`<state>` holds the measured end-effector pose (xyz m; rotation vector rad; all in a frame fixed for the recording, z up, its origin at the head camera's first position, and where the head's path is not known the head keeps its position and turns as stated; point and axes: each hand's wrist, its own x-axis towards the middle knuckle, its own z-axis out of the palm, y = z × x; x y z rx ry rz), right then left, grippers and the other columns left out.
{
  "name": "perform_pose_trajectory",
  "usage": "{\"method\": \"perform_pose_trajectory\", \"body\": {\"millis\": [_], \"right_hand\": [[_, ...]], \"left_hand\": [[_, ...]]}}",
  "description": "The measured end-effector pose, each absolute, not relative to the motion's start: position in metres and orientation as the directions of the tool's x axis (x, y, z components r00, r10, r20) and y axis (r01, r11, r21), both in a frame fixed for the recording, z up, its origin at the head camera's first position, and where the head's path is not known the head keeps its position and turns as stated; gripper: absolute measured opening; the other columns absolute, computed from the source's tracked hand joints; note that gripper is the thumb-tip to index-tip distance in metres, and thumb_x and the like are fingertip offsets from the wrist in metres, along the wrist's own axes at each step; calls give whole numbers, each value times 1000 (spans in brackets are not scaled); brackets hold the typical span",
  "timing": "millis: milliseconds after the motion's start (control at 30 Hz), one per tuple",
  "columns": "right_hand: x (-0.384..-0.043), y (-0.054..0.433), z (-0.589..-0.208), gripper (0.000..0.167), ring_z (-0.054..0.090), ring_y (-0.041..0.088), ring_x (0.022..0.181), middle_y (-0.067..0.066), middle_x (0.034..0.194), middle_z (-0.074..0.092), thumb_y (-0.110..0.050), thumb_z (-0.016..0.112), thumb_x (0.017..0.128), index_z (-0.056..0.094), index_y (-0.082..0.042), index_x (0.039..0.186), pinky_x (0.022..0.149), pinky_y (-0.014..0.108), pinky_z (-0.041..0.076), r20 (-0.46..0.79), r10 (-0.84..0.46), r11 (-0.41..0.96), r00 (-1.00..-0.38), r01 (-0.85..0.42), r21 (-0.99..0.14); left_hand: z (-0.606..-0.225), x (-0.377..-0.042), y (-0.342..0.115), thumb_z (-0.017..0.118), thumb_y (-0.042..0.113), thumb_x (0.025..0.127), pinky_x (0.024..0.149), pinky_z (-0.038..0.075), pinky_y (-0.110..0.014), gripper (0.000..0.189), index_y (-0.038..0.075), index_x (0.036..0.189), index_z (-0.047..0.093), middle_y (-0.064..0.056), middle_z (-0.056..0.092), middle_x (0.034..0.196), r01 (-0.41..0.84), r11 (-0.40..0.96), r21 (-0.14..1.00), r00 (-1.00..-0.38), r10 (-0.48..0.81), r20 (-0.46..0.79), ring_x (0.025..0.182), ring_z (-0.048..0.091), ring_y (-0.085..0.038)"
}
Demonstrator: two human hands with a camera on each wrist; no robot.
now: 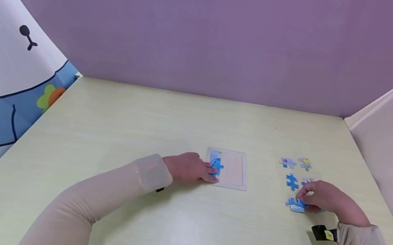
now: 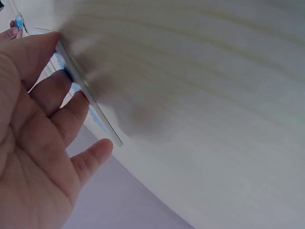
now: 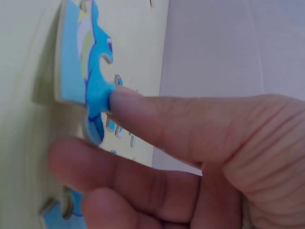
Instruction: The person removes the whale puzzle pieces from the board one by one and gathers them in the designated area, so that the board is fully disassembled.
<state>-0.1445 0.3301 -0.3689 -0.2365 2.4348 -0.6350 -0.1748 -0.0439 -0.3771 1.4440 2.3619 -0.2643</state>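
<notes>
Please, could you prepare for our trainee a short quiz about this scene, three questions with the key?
1. True or false: the left grip is clear of the puzzle frame.
2. In the head view, where does the fitted part of the puzzle lie inside the frame? A) along the left; B) along the right; C) in the centre only.
3. Which grip is among the loose pieces, and what is the main colour of the piece touched by its thumb?

Key: 1. False, it touches the frame. 2. A. 3. The right grip; blue.
</notes>
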Motion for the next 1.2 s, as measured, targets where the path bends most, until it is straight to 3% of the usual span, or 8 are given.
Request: {"method": "perform_pose_trajectory", "body": {"millis": [100, 233, 967, 1200], "right_hand": [[-144, 330, -370, 11, 52, 15, 56, -2, 59, 55, -3, 55, 90, 65, -3, 85, 58, 33, 46, -511, -308, 872, -802, -23, -489], [-144, 330, -371, 11, 52, 14, 57, -2, 60, 55, -3, 54, 89, 65, -3, 86, 58, 32, 45, -513, -303, 874, -803, -20, -485], [-145, 331, -374, 10, 47, 15, 59, -3, 59, 48, -6, 57, 89, 66, -4, 87, 63, 32, 38, -494, -291, 902, -819, -63, -428], [-146, 322, -370, 11, 46, 15, 58, -2, 63, 50, -9, 56, 90, 66, -3, 93, 59, 32, 38, -451, -298, 897, -841, -85, -435]], "left_hand": [[-377, -175, -44, 53, 24, 100, 63, 33, -23, 40, 29, 139, 51, 5, 47, 140, 891, 453, 32, -408, 830, -380, 130, 43, -10], [-377, -175, -44, 53, 23, 100, 60, 29, -22, 40, 28, 139, 51, 4, 48, 139, 886, 461, 53, -411, 832, -372, 130, 43, -11], [-378, -173, -42, 52, 23, 100, 70, 42, -23, 39, 30, 139, 51, 5, 48, 139, 884, 465, 34, -421, 828, -371, 130, 42, -10], [-380, -172, -42, 50, 23, 101, 69, 40, -22, 41, 31, 141, 48, 6, 44, 144, 864, 503, 28, -449, 795, -409, 134, 38, -10]]}}
